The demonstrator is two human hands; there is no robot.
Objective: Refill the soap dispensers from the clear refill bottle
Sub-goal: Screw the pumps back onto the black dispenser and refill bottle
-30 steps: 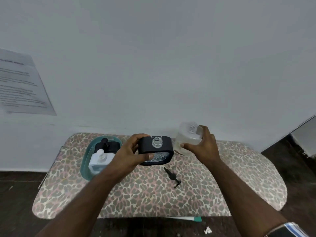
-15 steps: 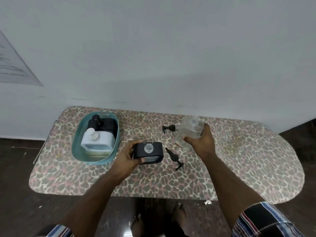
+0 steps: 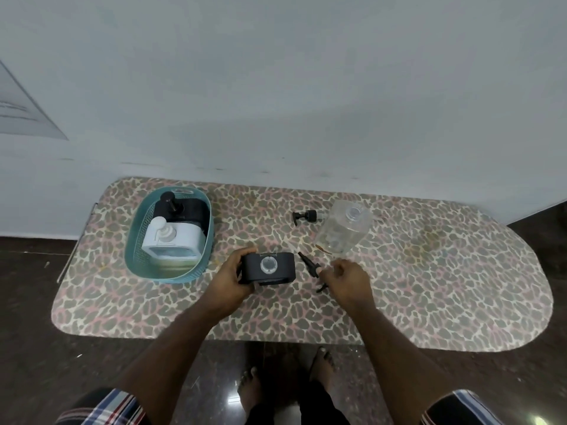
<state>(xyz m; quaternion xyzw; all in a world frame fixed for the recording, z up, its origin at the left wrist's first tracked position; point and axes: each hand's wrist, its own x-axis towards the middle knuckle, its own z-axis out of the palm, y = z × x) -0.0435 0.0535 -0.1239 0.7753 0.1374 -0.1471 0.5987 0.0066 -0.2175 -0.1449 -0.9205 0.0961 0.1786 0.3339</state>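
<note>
My left hand [image 3: 234, 279] grips the left end of an open black soap dispenser [image 3: 270, 268] that stands on the leopard-print table [image 3: 429, 286]. Its round filling hole faces up. My right hand [image 3: 348, 279] hovers just right of it with loosely curled fingers, and its fingertips are at a black pump head [image 3: 310, 265] lying on the table. The clear refill bottle [image 3: 343, 230] stands uncapped behind my right hand, with no hand on it. A second black pump [image 3: 303, 215] lies to the left of the bottle.
A teal basket [image 3: 135, 240] at the table's left holds a black dispenser [image 3: 181, 208] and a white dispenser [image 3: 171, 240], both with pumps on. The wall runs along the table's far edge. My bare feet [image 3: 288, 384] show below the near edge.
The black dispenser came down from the air onto the table. My right hand set the clear bottle down, let it go and moved to the pump beside the dispenser.
</note>
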